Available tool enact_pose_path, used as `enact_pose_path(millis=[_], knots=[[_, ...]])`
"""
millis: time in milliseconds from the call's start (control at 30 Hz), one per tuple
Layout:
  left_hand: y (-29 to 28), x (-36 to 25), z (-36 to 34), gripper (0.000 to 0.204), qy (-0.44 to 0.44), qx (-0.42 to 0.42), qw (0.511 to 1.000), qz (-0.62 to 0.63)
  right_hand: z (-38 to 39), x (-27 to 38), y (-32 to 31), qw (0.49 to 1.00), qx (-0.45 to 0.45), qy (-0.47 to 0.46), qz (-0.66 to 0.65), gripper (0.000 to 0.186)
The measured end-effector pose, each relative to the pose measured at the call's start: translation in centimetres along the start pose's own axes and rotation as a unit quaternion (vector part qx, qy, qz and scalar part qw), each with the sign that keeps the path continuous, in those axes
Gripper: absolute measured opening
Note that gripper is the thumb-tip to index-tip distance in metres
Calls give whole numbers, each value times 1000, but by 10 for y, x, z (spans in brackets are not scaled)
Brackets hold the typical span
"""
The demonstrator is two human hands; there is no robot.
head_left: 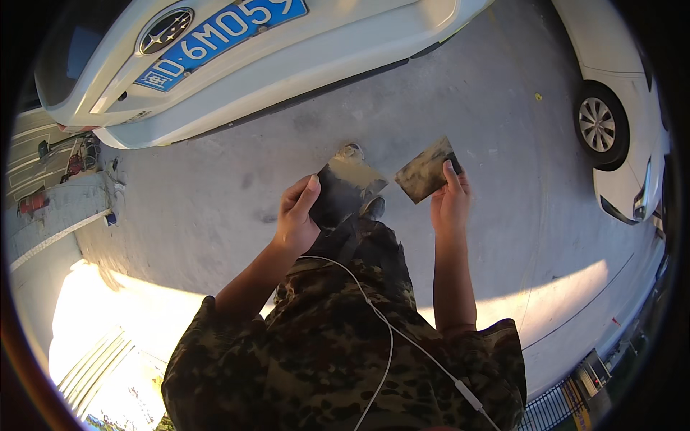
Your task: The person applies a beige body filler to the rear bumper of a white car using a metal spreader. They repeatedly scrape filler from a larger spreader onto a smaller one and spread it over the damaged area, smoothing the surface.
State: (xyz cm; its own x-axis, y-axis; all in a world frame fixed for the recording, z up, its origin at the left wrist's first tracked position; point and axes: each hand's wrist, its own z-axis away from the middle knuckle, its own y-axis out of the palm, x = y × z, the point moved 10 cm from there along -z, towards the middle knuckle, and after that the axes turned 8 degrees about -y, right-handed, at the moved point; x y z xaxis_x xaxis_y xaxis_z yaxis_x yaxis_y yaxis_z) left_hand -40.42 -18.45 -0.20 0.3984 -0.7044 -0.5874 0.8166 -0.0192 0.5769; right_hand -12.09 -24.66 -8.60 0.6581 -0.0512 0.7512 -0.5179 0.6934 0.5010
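Note:
My left hand [296, 215] pinches a thin flat rectangular sheet [354, 172] by its left edge, thumb on top. Its far part looks beige and its near part dark; I cannot tell the material. To the right, my right hand [451, 201] grips a second flat rectangular sheet [424, 172], mottled brown and dark, at its right corner with the thumb over the face. The two sheets are held apart, tilted, in front of my body above the ground. Parts of my shoes [372, 208] show around the left sheet.
The rear of a white car [287, 68] with a blue licence plate [223, 39] spans the far left. Another white car [632, 108] stands at the right. Grey concrete ground [517, 208] lies between them. A white cable [388, 323] hangs across my camouflage clothing. A low ledge [61, 212] runs along the left.

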Motion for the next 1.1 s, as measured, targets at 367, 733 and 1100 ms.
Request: enact_pose_path(millis=[367, 733, 1100], knots=[[-168, -114, 47, 37, 88, -3, 995, -56, 47, -141, 114, 998, -58, 1, 9, 20], [-333, -230, -6, 37, 90, -21, 979, -182, 15, -315, 211, 989, -135, -49, -17, 27], [-321, -221, -119, 32, 72, 53, 982, -166, -75, -302, 189, 978, -185, -100, -4, 33]])
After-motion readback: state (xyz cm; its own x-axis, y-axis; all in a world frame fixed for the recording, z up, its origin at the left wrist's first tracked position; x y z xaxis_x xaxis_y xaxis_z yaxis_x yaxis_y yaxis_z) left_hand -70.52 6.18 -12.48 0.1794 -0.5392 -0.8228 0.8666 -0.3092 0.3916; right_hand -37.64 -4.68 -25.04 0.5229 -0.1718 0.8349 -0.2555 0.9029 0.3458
